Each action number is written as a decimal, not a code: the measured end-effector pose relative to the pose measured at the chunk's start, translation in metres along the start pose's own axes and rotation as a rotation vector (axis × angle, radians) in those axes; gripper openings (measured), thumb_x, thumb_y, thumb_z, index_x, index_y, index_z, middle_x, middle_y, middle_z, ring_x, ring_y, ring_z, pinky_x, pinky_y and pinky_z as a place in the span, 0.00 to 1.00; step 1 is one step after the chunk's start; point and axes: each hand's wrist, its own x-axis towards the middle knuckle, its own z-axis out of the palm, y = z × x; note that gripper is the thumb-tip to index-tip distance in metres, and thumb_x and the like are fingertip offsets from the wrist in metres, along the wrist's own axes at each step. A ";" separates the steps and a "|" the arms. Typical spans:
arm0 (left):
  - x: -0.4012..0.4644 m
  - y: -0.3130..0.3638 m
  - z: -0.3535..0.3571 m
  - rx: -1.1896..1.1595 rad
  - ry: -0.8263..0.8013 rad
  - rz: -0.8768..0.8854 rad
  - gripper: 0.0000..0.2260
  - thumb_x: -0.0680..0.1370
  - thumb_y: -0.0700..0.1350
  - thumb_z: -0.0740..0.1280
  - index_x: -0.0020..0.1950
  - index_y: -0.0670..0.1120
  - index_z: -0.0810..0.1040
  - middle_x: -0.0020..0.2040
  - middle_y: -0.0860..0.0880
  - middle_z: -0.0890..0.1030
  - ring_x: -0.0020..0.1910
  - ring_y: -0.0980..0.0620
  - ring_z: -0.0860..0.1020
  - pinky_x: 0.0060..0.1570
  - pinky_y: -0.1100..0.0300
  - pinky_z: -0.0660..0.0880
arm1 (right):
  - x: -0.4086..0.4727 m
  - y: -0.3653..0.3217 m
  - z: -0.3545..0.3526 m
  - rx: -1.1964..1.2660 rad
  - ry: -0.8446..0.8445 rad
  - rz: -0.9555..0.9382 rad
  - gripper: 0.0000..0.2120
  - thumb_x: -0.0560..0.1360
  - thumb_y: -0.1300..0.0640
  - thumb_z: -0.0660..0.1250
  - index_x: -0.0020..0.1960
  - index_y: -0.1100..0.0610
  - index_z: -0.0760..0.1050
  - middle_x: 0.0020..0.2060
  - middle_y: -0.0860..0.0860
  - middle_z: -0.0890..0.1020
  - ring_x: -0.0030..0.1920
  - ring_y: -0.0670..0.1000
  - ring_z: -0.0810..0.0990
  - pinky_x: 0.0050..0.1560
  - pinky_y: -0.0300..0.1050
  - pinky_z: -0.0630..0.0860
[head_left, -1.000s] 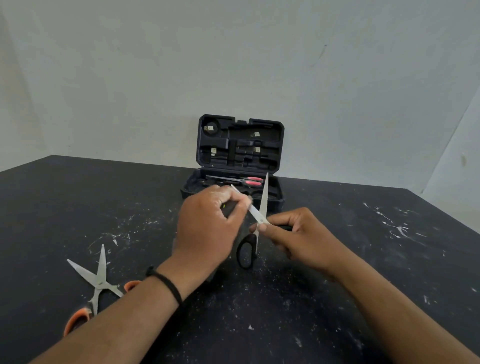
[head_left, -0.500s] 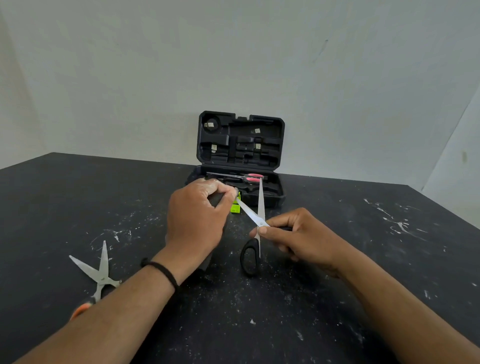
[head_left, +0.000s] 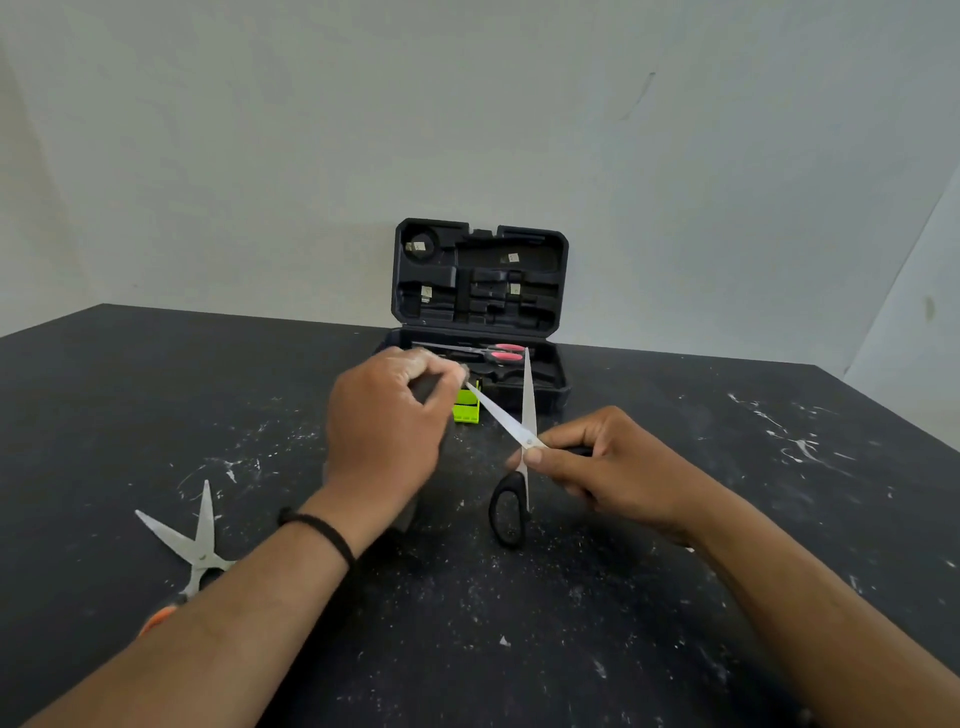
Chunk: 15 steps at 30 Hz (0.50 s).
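1. I see a dark worktop (head_left: 675, 597). It is flat and dull, with white specks and scratches. A plain pale wall (head_left: 260, 156) stands behind it.
2. In the middle of the frame, the right hand (head_left: 613, 467) pinches the black scissors (head_left: 528, 400) at the screw. Their thin shiny blades are spread in a V.
3. The left hand (head_left: 384, 431) is curled at one blade tip. I cannot tell if it pinches it.
4. An open black plastic case (head_left: 480, 280) stands behind.

The left hand (head_left: 387, 431) covers nearly all of the dull grey thing (head_left: 414, 512) it grips; I cannot name it. The right hand (head_left: 602, 467) swallows one loop of the black-handled steel scissors (head_left: 528, 395). The orange-handled steel scissors (head_left: 200, 545) vanish handle-first under the left forearm (head_left: 249, 613).
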 end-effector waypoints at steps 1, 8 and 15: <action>0.001 -0.002 -0.002 -0.013 0.017 -0.011 0.04 0.77 0.49 0.73 0.43 0.53 0.87 0.40 0.56 0.84 0.40 0.60 0.80 0.43 0.77 0.69 | 0.000 0.000 0.000 0.009 -0.006 0.008 0.09 0.81 0.53 0.68 0.51 0.51 0.88 0.27 0.49 0.71 0.28 0.45 0.65 0.30 0.37 0.63; -0.021 0.020 0.010 -0.090 -0.190 0.173 0.02 0.76 0.49 0.74 0.45 0.54 0.87 0.41 0.58 0.83 0.42 0.61 0.81 0.46 0.61 0.77 | 0.001 0.002 0.000 0.025 0.027 -0.028 0.14 0.81 0.54 0.67 0.39 0.50 0.85 0.27 0.49 0.71 0.27 0.44 0.64 0.29 0.36 0.62; -0.013 0.017 0.009 0.072 -0.088 0.075 0.06 0.77 0.55 0.70 0.44 0.57 0.86 0.40 0.58 0.82 0.40 0.60 0.79 0.41 0.55 0.78 | 0.003 0.002 -0.002 -0.028 0.025 -0.023 0.10 0.81 0.55 0.68 0.47 0.54 0.87 0.26 0.49 0.70 0.28 0.47 0.64 0.30 0.39 0.62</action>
